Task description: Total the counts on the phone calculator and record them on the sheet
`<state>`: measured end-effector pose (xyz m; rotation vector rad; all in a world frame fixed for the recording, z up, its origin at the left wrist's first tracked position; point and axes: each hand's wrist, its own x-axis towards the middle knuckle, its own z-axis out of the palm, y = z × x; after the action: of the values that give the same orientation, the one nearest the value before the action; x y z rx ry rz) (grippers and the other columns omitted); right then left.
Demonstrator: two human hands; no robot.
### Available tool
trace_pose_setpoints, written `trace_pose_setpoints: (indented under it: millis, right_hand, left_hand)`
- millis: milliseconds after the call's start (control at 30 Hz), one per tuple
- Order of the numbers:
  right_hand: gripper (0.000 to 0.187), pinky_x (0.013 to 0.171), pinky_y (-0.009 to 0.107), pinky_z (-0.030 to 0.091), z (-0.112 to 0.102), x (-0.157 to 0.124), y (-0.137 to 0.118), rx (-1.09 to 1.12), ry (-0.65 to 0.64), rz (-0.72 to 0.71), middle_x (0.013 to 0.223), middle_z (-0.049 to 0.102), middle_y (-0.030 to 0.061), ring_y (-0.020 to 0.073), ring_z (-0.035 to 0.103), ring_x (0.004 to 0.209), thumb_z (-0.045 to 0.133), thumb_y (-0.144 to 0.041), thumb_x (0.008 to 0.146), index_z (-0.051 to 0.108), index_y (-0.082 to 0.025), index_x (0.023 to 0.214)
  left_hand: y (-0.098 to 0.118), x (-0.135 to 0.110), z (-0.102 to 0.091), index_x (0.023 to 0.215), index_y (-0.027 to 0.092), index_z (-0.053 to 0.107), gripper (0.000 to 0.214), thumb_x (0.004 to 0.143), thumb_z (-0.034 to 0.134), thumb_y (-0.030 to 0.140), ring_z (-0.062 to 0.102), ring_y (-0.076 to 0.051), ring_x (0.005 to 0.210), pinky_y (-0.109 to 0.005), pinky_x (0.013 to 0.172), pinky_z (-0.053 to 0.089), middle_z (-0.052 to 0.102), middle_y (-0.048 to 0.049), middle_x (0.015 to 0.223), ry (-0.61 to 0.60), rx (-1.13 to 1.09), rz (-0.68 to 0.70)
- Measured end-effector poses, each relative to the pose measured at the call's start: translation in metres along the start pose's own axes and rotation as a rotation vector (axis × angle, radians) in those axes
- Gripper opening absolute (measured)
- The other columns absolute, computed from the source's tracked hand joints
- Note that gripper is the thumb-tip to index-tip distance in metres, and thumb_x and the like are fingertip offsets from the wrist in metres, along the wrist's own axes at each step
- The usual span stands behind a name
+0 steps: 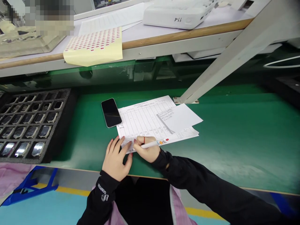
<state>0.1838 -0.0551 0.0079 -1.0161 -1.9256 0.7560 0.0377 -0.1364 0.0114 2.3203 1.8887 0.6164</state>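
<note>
Two hands at form [150,120]: left hand [116,159] flat, pinning it; right hand [146,150] grips pen [153,143], mid-entry; form must lie still.

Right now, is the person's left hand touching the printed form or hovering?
Touching. The head view shows the left hand with fingers resting on the printed form at its lower left corner, beside the right hand holding a white pen.
</note>
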Motion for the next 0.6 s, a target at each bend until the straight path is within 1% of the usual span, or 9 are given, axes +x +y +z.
trace_pose_setpoints:
  millis: [167,367,467,600]
  right_hand:
    - [0.032,0.04,0.02,0.026,-0.0003,-0.0001,-0.0006,0.032,-0.023,0.034,0.042,0.027,-0.0073,0.0055,0.028,0.039,0.047,-0.016,0.071,0.022,-0.021,0.051]
    - [0.037,0.042,0.02,0.029,-0.0071,0.0026,-0.0041,0.11,-0.021,0.146,0.042,0.028,-0.0068,0.006,0.03,0.04,0.048,-0.025,0.079,0.025,-0.021,0.05]
    - [0.037,0.042,0.02,0.029,-0.0081,0.0041,-0.0038,0.1,-0.045,0.136,0.042,0.029,-0.0066,0.0059,0.03,0.04,0.047,-0.025,0.079,0.025,-0.021,0.05]
    - [0.035,0.04,0.02,0.025,-0.0072,0.0042,-0.0033,0.074,-0.087,0.076,0.041,0.026,-0.007,0.0055,0.027,0.038,0.046,-0.022,0.076,0.022,-0.021,0.05]
  left_hand:
    - [0.0001,0.0,0.0001,0.126,0.022,0.053,0.039,0.087,0.051,0.023,0.036,-0.026,0.135,-0.05,0.113,0.029,0.049,-0.0078,0.138,0.004,-0.004,0.002]
    - [0.0005,-0.0006,0.0005,0.128,0.023,0.051,0.041,0.087,0.051,0.023,0.036,-0.026,0.135,-0.05,0.112,0.03,0.049,-0.0071,0.138,0.013,-0.006,0.0]
    - [0.0003,-0.0005,0.0002,0.127,0.023,0.052,0.04,0.087,0.051,0.022,0.036,-0.026,0.135,-0.05,0.112,0.03,0.049,-0.0073,0.138,0.016,-0.006,0.0]
    - [0.0004,0.0003,-0.0004,0.126,0.023,0.052,0.039,0.087,0.051,0.022,0.036,-0.026,0.134,-0.05,0.112,0.03,0.049,-0.0078,0.137,0.013,-0.001,0.002]
